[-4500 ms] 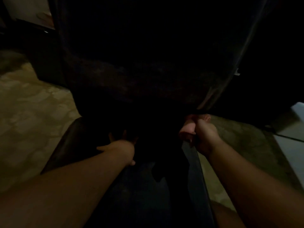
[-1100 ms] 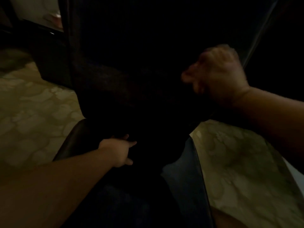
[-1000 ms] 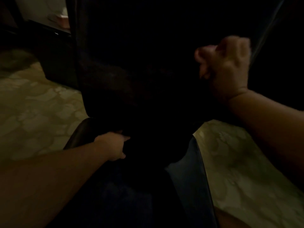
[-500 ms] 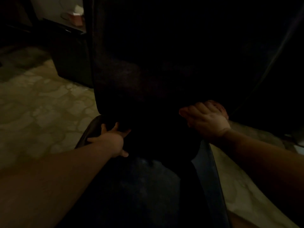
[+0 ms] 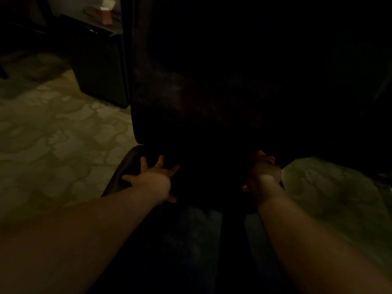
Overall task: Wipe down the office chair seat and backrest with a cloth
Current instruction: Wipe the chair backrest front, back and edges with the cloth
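The scene is very dark. The backrest [image 5: 191, 92] of the office chair stands upright and fills the upper centre of the view. Its left edge runs vertically, and its lower edge meets the seat [image 5: 191, 230] directly below.

The left hand [image 5: 151, 181] is released: fingers straight and spread, resting flat against the base of the backrest above the seat's rounded left edge.

The right hand [image 5: 264, 172] sits at the lower right corner of the backrest with fingers curled. The cloth cannot be distinguished in the dark, so it cannot be told whether this hand grasps it.

Left of the backrest, patterned floor [image 5: 53, 134] lies open as far as a dark cabinet [image 5: 99, 66]. Right of the seat, a further strip of floor shows below the backrest's lower edge.
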